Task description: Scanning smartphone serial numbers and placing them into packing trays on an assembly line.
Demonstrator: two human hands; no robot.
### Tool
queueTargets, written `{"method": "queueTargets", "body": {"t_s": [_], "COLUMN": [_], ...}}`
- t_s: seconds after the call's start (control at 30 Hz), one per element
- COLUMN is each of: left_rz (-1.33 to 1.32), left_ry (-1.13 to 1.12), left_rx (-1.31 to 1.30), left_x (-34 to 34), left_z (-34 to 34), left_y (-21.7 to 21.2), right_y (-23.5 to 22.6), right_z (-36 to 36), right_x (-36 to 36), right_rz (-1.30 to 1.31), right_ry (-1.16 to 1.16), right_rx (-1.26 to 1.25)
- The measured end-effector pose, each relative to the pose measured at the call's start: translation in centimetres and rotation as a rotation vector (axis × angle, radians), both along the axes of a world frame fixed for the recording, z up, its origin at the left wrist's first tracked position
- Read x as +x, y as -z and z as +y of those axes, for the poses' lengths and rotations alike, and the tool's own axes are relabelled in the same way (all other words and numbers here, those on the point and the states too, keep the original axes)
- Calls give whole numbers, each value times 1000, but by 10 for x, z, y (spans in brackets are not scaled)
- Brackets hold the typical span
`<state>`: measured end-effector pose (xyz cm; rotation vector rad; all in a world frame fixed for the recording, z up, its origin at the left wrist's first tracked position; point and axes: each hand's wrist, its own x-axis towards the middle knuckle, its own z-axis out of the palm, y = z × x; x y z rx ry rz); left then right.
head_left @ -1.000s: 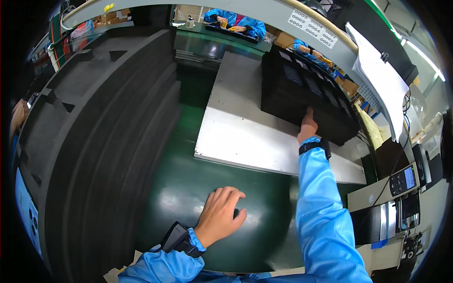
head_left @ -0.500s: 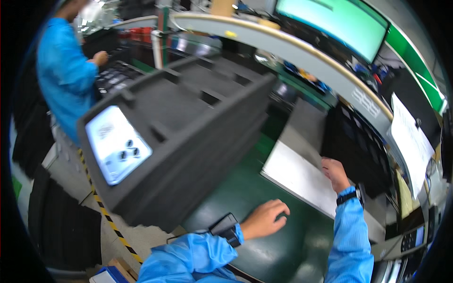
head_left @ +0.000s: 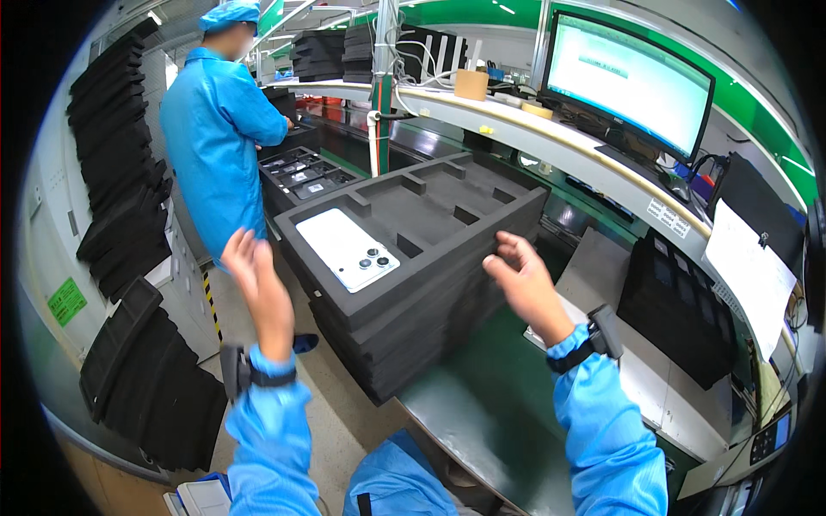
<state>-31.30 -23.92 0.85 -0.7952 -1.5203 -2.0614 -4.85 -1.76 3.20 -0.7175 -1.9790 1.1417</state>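
Observation:
A white smartphone (head_left: 344,249) with several dark camera lenses lies back up in the near-left pocket of a black foam tray (head_left: 443,234). That tray tops a stack (head_left: 404,335) of similar trays at the edge of the green bench. My left hand (head_left: 261,288) is raised just left of the stack, fingers extended, somewhat blurred, holding nothing. On the other side my right hand (head_left: 527,284) hovers by the stack's right edge, fingers apart and curved, also empty. Whether either hand touches the foam is hard to tell.
A co-worker in blue (head_left: 215,146) stands at the far left beside another tray of phones (head_left: 310,176). More black trays (head_left: 675,301) stand right on a pale board (head_left: 637,370). Foam stacks (head_left: 155,378) line the left. A monitor (head_left: 628,82) sits on the shelf (head_left: 594,159).
My left hand has moved from over the bench to the stack's left side. My right hand has left the pale board for the stack's right side. The view has shifted, showing more on the left.

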Motion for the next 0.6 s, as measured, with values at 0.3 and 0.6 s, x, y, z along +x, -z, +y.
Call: {"method": "queueTargets", "body": {"t_s": [0.3, 0.6], "left_rz": [75, 71], "left_ry": [140, 610], "left_rx": [-147, -18], "left_x": [36, 253], "left_z": [-3, -64], "left_y": [-13, 55], "right_y": [9, 10], "right_z": [-63, -49], "right_x": [-3, 158], "right_rz": [355, 471], "right_ry": [-233, -276], "right_rx": [-814, -1018]}}
